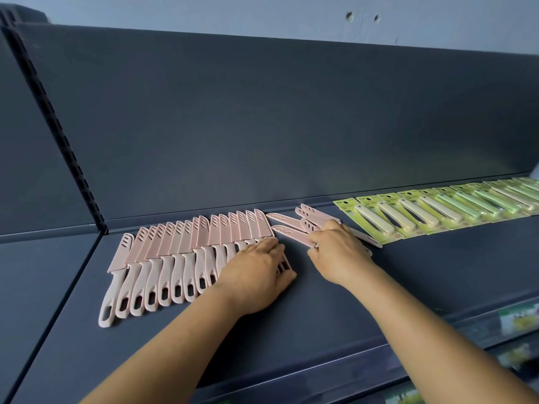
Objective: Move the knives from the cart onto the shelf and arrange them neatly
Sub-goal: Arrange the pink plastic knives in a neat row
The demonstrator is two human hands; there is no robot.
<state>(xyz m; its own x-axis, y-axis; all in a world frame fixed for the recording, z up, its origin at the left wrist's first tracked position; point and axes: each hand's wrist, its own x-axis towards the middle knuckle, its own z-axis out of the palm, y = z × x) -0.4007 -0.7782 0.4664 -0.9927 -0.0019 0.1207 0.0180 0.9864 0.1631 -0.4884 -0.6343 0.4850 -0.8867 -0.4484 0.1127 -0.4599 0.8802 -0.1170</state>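
While the right hand (338, 252) is curling its fingers round a loose bundle of pink knives (303, 225) just right of the frame's centre, the left hand (256, 272) is lying flat with straight fingers on the right end of the knife row (186, 252), pressing on the last handles there. The bundle's sheathed blades are fanning out toward the upper left from under the right hand's knuckles, and a few of its handles are poking out to the right of that hand. The row is stretching from the centre toward the lower left, each knife overlapping its neighbour, blades in slotted pink sheaths pointing at the back wall and handles pointing toward the person. Everything is lying on the dark grey shelf (291, 322). To the right of the bundle, a line of packaged knives on green cards (437, 208) is running toward the right edge of the frame, with pale and green handles overlapping.
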